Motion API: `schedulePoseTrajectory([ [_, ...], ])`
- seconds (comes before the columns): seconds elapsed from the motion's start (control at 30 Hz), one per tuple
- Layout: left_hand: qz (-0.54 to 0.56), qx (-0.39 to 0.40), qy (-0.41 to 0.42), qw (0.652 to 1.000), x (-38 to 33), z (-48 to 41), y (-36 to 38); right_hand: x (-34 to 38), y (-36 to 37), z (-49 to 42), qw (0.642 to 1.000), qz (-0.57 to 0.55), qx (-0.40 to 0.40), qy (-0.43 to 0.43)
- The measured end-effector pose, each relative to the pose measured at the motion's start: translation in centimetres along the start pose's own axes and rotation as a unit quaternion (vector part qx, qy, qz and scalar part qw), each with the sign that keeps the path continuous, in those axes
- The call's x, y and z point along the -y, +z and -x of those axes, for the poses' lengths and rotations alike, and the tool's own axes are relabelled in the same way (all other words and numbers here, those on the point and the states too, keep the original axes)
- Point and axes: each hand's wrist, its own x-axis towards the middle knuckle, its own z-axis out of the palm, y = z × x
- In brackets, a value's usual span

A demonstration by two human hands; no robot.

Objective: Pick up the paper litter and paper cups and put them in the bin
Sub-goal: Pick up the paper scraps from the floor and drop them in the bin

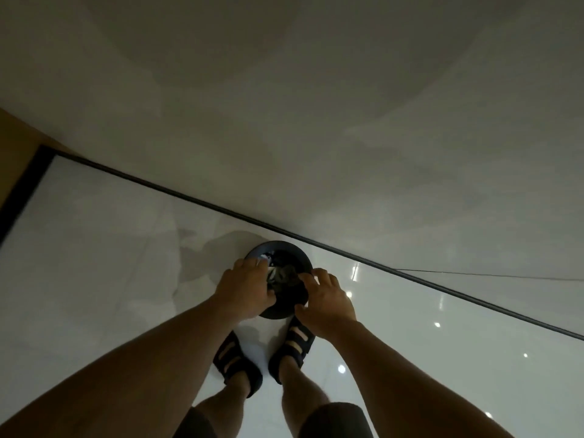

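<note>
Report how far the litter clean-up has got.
Done: crumpled paper lies inside the round dark bin. In hand: the left hand and right hand are over its mouth, apparently pushing paper down; grip unclear. Left: no other litter or cups show in this view, so the rest is unknown.

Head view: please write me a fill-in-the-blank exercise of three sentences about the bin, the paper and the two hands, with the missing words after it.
1. The dark bin has a ____ rim.
2. The left hand and the right hand both reach over the ____.
3. Crumpled paper shows ____ the two hands.

Missing words: round; bin; between.
</note>
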Motion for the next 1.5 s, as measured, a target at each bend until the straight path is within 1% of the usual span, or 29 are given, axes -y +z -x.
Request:
schedulePoseTrajectory([
  [0.17,-0.034,-0.039,0.08,0.995,-5.3,5.5,-8.1,0.5,-7.5,7.6,0.996,-0.015,-0.063,0.057],
  [0.33,-0.095,-0.051,0.172,0.979,-11.7,11.3,-14.0,0.3,-13.1,17.0,0.978,-0.032,-0.159,0.129],
  [0.47,-0.137,-0.055,0.246,0.958,-17.9,16.1,-16.1,-0.8,-15.3,25.2,0.96,-0.05,-0.204,0.188],
  [0.6,-0.2,-0.053,0.304,0.93,-24.4,20.3,-15.7,-3.7,-15.7,33.2,0.933,-0.064,-0.242,0.26],
  [0.73,-0.253,-0.04,0.365,0.895,-32.0,24.3,-13.1,-8.2,-13.9,41.6,0.895,-0.102,-0.28,0.332],
  [0.83,-0.287,-0.035,0.415,0.863,-38.8,27.6,-9.6,-12.4,-11.3,48.3,0.863,-0.137,-0.297,0.385],
  [1.03,-0.332,-0.005,0.503,0.798,-52.4,35.7,1.0,-21.3,-4.3,63.0,0.797,-0.182,-0.314,0.483],
  [1.17,-0.352,0.024,0.548,0.758,-58.7,40.9,8.1,-25.2,0.2,71.0,0.754,-0.216,-0.314,0.535],
  [1.23,-0.361,0.032,0.567,0.74,-61.2,42.7,10.7,-26.8,1.9,73.6,0.74,-0.228,-0.312,0.551],
  [1.37,-0.38,0.043,0.578,0.721,-65.6,43.8,14.0,-30.4,3.9,76.3,0.721,-0.251,-0.306,0.569],
  [1.5,-0.407,0.053,0.574,0.708,-69.9,42.6,15.8,-34.3,4.4,76.4,0.722,-0.267,-0.294,0.567],
])
